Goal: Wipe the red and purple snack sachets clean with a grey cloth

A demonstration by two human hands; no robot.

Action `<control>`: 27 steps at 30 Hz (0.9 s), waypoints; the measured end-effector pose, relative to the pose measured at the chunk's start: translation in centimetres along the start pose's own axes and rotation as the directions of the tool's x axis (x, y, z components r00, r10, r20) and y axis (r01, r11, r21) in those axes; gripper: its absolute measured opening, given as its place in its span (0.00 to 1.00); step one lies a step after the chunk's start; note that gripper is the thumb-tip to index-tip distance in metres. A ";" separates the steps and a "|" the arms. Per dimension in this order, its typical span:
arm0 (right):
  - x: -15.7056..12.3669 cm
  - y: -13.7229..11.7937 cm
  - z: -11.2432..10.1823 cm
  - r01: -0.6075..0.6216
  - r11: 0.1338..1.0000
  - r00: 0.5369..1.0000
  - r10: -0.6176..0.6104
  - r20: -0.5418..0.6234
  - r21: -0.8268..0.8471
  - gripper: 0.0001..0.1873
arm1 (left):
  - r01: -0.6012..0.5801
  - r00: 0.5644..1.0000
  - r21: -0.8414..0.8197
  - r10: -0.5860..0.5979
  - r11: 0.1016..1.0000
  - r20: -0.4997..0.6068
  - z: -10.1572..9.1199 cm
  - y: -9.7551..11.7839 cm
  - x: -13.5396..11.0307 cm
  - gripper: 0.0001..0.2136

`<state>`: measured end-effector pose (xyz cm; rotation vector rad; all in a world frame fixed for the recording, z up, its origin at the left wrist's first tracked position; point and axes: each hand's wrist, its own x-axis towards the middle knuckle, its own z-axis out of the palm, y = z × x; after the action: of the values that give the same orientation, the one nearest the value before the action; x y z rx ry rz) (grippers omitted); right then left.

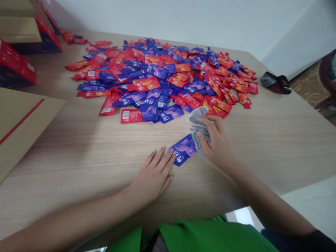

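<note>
A single purple sachet (pixel 183 149) lies flat on the wooden table (pixel 78 147), apart from the pile. My left hand (pixel 154 175) rests flat on the table with fingers stretched out, fingertips touching the sachet's left corner. My right hand (pixel 214 138) is closed round a crumpled grey cloth (pixel 197 124), which presses on the sachet's right end. Behind them spreads a big heap of red and purple sachets (pixel 162 73).
Cardboard box flap (pixel 21 119) at the left edge. Red and purple cartons (pixel 15 66) stand at the back left. A dark object (pixel 275 83) lies at the table's right edge. A green bag (pixel 210 236) sits below the near edge.
</note>
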<state>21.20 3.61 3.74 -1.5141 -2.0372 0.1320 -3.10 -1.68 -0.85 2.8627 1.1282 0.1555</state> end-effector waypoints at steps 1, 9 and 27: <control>0.0 -1.7 0.6 0.045 0.999 0.996 -0.044 0.072 -0.021 0.20 | 0.001 1.000 0.006 -0.001 1.000 0.000 0.0 0.1 0.0 0.26; -1.6 -1.7 4.3 0.138 0.953 0.946 -0.047 0.321 -0.268 0.20 | 0.008 1.000 0.046 -0.007 0.999 -0.004 -0.4 0.2 0.5 0.22; -0.9 -2.9 4.7 0.250 0.941 0.917 -0.155 0.368 -0.228 0.16 | 0.009 1.000 0.027 -0.010 1.000 0.008 -0.8 0.3 1.4 0.19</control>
<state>16.52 3.03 0.76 -1.5057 -2.5728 0.0374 -1.95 -0.91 0.02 2.8781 1.1511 0.1290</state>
